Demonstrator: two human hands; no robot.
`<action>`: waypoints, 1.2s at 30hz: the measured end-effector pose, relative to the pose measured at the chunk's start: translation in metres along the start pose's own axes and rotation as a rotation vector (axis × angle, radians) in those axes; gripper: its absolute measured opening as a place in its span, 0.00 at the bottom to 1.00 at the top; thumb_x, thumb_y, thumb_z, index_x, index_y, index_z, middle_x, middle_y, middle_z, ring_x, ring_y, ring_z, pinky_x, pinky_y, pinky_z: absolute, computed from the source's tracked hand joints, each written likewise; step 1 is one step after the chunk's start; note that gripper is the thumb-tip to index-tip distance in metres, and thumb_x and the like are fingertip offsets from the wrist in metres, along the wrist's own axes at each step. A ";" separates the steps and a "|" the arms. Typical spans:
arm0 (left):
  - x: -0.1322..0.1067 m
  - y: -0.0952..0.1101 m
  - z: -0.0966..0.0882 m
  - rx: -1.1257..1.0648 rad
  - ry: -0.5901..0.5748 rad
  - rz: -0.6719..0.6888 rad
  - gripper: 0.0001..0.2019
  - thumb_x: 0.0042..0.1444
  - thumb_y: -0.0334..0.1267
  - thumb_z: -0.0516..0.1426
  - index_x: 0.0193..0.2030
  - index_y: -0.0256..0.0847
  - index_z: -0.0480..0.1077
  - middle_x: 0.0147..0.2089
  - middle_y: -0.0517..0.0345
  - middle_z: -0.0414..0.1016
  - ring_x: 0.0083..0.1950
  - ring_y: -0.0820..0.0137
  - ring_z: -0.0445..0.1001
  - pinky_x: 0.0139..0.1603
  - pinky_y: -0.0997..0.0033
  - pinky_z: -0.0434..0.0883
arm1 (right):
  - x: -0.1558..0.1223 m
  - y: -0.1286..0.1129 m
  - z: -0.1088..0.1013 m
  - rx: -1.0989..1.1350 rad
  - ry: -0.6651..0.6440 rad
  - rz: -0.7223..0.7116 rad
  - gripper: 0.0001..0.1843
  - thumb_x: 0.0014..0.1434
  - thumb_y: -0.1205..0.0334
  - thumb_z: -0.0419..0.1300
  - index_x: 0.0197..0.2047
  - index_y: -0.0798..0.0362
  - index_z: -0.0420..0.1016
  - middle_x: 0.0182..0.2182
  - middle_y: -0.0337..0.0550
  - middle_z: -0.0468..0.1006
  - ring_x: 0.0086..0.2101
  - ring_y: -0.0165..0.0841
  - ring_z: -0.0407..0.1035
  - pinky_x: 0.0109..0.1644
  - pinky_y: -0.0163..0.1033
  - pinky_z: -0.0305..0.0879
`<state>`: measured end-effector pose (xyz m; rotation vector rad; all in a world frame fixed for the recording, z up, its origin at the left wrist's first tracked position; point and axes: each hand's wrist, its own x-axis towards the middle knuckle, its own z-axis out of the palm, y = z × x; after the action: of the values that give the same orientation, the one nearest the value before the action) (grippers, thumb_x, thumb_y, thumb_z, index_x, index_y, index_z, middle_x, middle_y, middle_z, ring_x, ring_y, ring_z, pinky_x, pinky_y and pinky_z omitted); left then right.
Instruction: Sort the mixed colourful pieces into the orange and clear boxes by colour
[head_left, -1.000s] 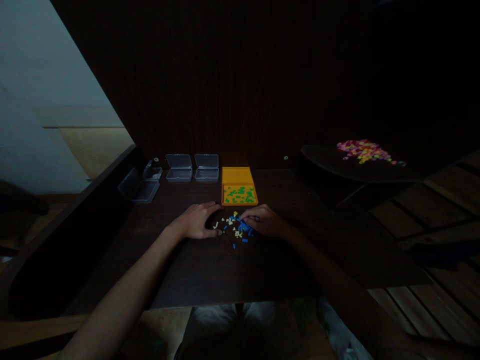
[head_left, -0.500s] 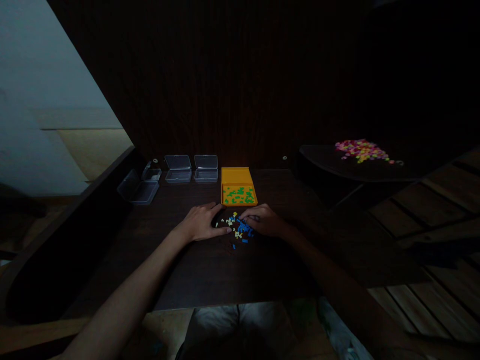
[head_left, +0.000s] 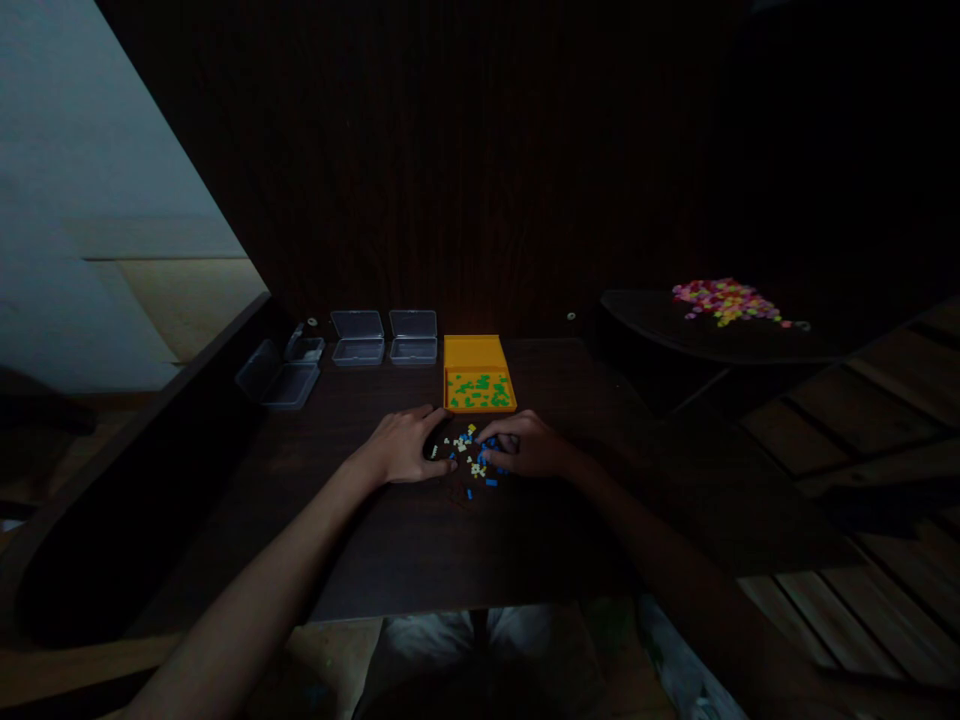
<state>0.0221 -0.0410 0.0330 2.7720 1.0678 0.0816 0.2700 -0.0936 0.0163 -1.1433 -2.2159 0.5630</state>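
Small building bricks lie loose on the dark table between my hands. Cream bricks (head_left: 478, 469) and a yellow brick (head_left: 472, 428) are scattered in the middle, and blue bricks (head_left: 491, 482) are heaped mostly on the right. My left hand (head_left: 405, 447) rests on the table left of the pile, thumb and fingers apart, with nothing seen in it. Over the blue heap, my right hand (head_left: 525, 444) is curved with thumb and forefinger apart, covering part of the bricks. Just beyond both hands, an open yellow box (head_left: 480, 409) holds several green pieces (head_left: 481, 383).
Open clear plastic boxes (head_left: 358, 357) stand at the back left, with another clear box (head_left: 294, 388) near the side panel. A pile of pink and yellow beads (head_left: 727, 302) lies on a raised shelf (head_left: 645, 318) to the right. A dark panel (head_left: 420, 180) rises behind the table.
My right thumb and forefinger have spread apart and the hand now covers more of the blue heap. My left thumb has drawn back slightly; a blue brick shows near it.
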 end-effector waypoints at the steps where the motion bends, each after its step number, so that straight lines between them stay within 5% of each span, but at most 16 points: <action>1: 0.000 0.000 0.000 0.002 0.000 -0.002 0.36 0.52 0.60 0.57 0.63 0.42 0.61 0.55 0.43 0.72 0.52 0.48 0.74 0.48 0.53 0.72 | 0.000 0.000 0.000 0.004 0.002 0.001 0.09 0.55 0.61 0.64 0.39 0.54 0.81 0.16 0.31 0.68 0.18 0.24 0.61 0.29 0.30 0.59; 8: 0.000 0.003 -0.003 -0.051 0.035 -0.015 0.33 0.59 0.65 0.47 0.60 0.42 0.65 0.52 0.45 0.74 0.50 0.53 0.76 0.47 0.57 0.71 | 0.000 0.001 -0.001 -0.025 -0.001 -0.021 0.08 0.53 0.62 0.65 0.38 0.54 0.81 0.16 0.31 0.68 0.17 0.24 0.60 0.27 0.30 0.57; 16: 0.006 -0.003 0.008 -0.210 0.193 -0.064 0.23 0.68 0.52 0.41 0.42 0.41 0.72 0.40 0.53 0.78 0.41 0.64 0.77 0.42 0.67 0.70 | -0.001 0.003 -0.002 -0.028 0.106 -0.057 0.07 0.56 0.61 0.63 0.33 0.53 0.81 0.17 0.33 0.70 0.18 0.24 0.60 0.27 0.31 0.57; 24: 0.015 -0.013 0.017 -0.269 0.329 -0.152 0.15 0.63 0.47 0.51 0.45 0.41 0.72 0.38 0.55 0.77 0.37 0.65 0.76 0.39 0.68 0.70 | 0.007 0.024 -0.006 -0.019 0.797 0.217 0.21 0.62 0.55 0.55 0.20 0.53 0.71 0.19 0.39 0.70 0.23 0.29 0.63 0.31 0.35 0.59; 30: 0.025 -0.014 0.015 -0.231 0.304 -0.185 0.17 0.65 0.51 0.48 0.43 0.43 0.73 0.43 0.55 0.77 0.43 0.63 0.76 0.43 0.66 0.70 | 0.025 0.071 -0.010 0.123 0.756 0.438 0.15 0.55 0.52 0.57 0.29 0.54 0.76 0.25 0.42 0.76 0.25 0.32 0.65 0.31 0.37 0.62; 36: 0.030 -0.017 0.015 -0.199 0.270 -0.176 0.18 0.65 0.50 0.49 0.49 0.43 0.73 0.45 0.55 0.76 0.44 0.64 0.76 0.42 0.67 0.70 | 0.048 0.084 -0.014 0.244 0.695 0.540 0.15 0.52 0.51 0.58 0.33 0.53 0.77 0.30 0.43 0.79 0.19 0.28 0.64 0.23 0.35 0.61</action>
<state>0.0351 -0.0107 0.0149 2.5264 1.2835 0.5212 0.3059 -0.0064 -0.0093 -1.5196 -1.2196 0.5214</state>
